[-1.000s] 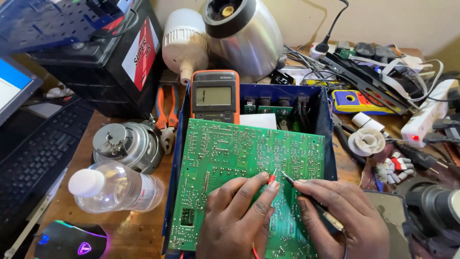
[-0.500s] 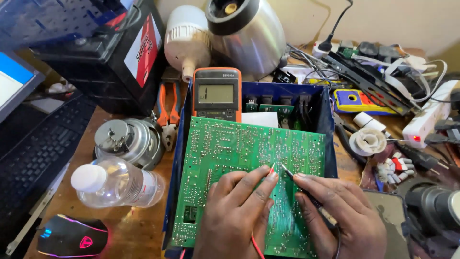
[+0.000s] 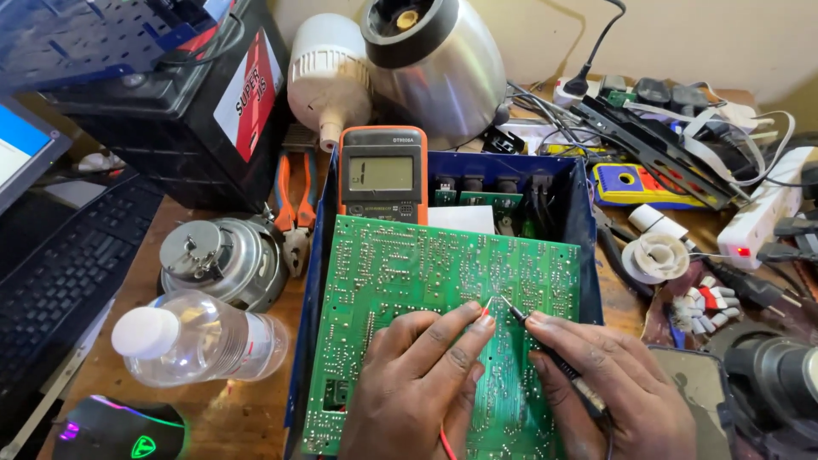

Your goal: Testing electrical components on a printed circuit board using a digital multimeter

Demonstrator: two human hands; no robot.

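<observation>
1. Head view: green circuit board (image 3: pixel 443 281) lies solder side up, tilted across an open blue case (image 3: pixel 562 183), centre of the wooden worktop (image 3: pixel 247 417).
2. Left hand (image 3: pixel 422 388) rests on the board's lower middle, grip closed on a red probe (image 3: pixel 484 311); its tip touches the board. A red lead (image 3: pixel 445 441) runs out under the hand.
3. Right hand (image 3: pixel 609 388) lies just beside the left, grip closed on a black probe (image 3: pixel 545 349); its tip is down on the board close to the red tip, the two slightly apart.
4. Orange multimeter (image 3: pixel 382 175) leans at the board's top left edge, display lit.
5. Left of the case: clear plastic bottle (image 3: pixel 200 341) with white cap lying on its side, metal motor housing (image 3: pixel 226 260) behind it, orange-handled pliers (image 3: pixel 296 204) between motor and meter.
6. Far left: black keyboard (image 3: pixel 64 273), mouse with coloured lights (image 3: pixel 123 430) at bottom edge, black battery (image 3: pixel 183 111) at top.
7. Right: solder spool (image 3: pixel 654 255), white power strip (image 3: pixel 767 209), cable tangle.
</observation>
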